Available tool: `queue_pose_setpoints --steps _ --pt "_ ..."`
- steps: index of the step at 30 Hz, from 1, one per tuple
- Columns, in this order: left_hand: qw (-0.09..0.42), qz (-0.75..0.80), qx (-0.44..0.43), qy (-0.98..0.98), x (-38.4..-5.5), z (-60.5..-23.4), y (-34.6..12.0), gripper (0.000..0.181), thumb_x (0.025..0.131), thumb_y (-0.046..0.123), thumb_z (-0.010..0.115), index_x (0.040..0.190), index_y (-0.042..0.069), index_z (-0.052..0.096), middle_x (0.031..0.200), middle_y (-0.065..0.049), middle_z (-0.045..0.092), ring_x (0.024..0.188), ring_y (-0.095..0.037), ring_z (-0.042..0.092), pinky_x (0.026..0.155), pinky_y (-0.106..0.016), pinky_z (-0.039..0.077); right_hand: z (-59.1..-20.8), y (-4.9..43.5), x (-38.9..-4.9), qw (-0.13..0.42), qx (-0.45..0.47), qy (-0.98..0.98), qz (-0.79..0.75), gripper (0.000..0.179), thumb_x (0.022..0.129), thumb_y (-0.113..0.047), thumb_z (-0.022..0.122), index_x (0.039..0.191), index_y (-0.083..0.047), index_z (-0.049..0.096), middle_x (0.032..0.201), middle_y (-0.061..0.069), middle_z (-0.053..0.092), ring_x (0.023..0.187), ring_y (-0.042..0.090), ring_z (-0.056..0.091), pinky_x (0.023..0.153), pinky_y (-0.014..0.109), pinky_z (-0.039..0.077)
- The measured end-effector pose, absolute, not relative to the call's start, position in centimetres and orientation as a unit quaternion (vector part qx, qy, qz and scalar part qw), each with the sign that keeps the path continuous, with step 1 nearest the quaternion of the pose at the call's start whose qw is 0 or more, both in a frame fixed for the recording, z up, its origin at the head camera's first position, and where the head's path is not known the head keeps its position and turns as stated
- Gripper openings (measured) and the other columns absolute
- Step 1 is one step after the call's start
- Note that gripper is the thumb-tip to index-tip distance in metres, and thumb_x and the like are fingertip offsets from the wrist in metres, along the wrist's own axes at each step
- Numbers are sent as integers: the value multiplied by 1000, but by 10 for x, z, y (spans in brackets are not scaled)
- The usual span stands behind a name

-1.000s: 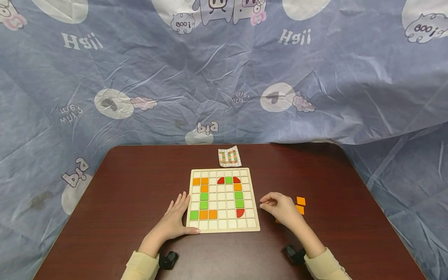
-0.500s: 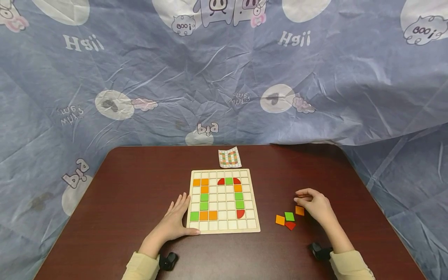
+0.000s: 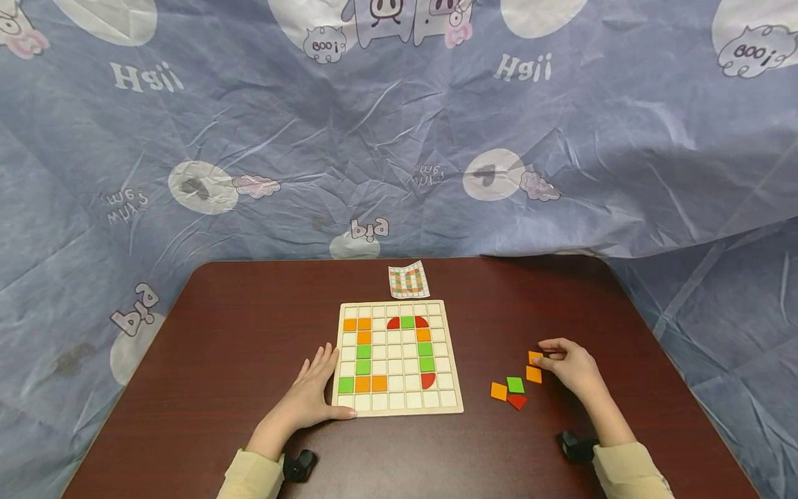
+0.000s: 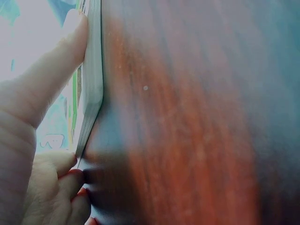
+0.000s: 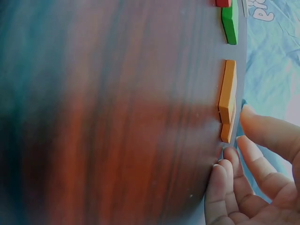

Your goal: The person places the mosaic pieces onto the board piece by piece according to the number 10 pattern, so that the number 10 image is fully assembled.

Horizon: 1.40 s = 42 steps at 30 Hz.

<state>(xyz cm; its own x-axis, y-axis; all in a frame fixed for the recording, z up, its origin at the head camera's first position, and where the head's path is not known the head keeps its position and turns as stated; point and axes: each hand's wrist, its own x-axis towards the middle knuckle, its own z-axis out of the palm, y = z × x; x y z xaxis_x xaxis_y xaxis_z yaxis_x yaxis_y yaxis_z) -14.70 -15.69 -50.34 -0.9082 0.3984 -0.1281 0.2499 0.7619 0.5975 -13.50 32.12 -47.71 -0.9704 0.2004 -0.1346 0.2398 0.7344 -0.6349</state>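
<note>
A square wooden grid board [image 3: 399,409] lies on the table, some cells filled with orange, green and red tiles. My left hand [image 3: 305,391] rests at its front left corner, fingers spread along the left edge and thumb at the front edge. In the left wrist view the thumb [image 4: 51,61] lies against the side of the board [image 4: 93,61]. My right hand [image 3: 572,365] reaches over the loose tiles, thumb tip overlapping the far orange tile [image 3: 533,357]. A gap separates thumb and index finger in the right wrist view. A second orange tile [image 3: 533,375] lies just nearer.
Left of the right hand lie a loose green tile [image 3: 515,384], an orange tile [image 3: 499,391] and a red tile [image 3: 517,402]. A creased paper pattern card [image 3: 409,280] lies behind the board. A patterned blue cloth [image 3: 399,138] hangs behind the table [image 3: 262,305].
My right hand has moved right, from beside the board to the far orange tile, uncovering the other loose tiles. The left hand and the board have stayed in place.
</note>
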Motion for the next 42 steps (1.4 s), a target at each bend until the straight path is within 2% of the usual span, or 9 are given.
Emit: queue_pose_setpoints --steps 3,9,16,21,24,30,35,42 --pt "125 299 173 930 -147 -503 -157 126 65 53 88 156 -1 19 163 -21 12 153 -37 9 122 -59 9 -476 320 -136 32 112 935 -334 41 87 -17 74 120 6 63 121 31 59 103 41 60 85 51 54" --pt "128 296 173 931 -148 -504 -157 127 65 54 87 156 -1 19 164 -21 12 153 -37 8 122 -59 9 -477 317 -137 32 100 944 -313 37 87 -16 75 116 4 66 117 29 58 99 37 59 82 48 55" --pt "127 297 171 931 -147 -503 -157 126 65 54 87 156 0 19 164 -20 11 153 -37 9 122 -58 8 -477 317 -139 48 109 942 -313 34 87 -19 76 111 3 66 101 19 66 87 27 61 72 35 52" --pt "127 293 171 932 -147 -502 -158 126 65 54 87 156 0 18 164 -20 12 153 -37 9 122 -58 9 -475 317 -139 68 120 938 -318 40 87 -23 75 114 4 63 96 16 66 81 24 59 69 34 49" --pt "125 293 173 932 -147 -502 -157 126 65 53 88 156 0 19 163 -21 12 153 -37 10 122 -58 9 -474 317 -139 74 119 936 -322 36 87 -24 75 110 2 64 92 12 66 79 22 58 66 31 46" --pt "128 296 171 931 -147 -502 -157 126 65 53 87 156 0 18 164 -20 12 153 -37 9 122 -58 8 -475 315 -137 40 101 941 -321 26 86 -24 76 98 -2 68 86 7 66 73 17 56 63 27 44" --pt "125 295 172 931 -148 -503 -158 126 65 54 87 156 0 18 164 -20 11 153 -36 9 122 -58 9 -470 300 -137 6 90 934 -347 30 85 -27 78 100 -2 69 88 8 68 75 15 59 61 25 47" --pt "124 292 177 932 -148 -506 -158 126 65 54 87 156 0 18 164 -20 11 153 -36 9 122 -59 9 -461 266 -141 6 68 909 -412 29 84 -25 79 102 -4 70 91 6 67 76 12 59 62 20 49"
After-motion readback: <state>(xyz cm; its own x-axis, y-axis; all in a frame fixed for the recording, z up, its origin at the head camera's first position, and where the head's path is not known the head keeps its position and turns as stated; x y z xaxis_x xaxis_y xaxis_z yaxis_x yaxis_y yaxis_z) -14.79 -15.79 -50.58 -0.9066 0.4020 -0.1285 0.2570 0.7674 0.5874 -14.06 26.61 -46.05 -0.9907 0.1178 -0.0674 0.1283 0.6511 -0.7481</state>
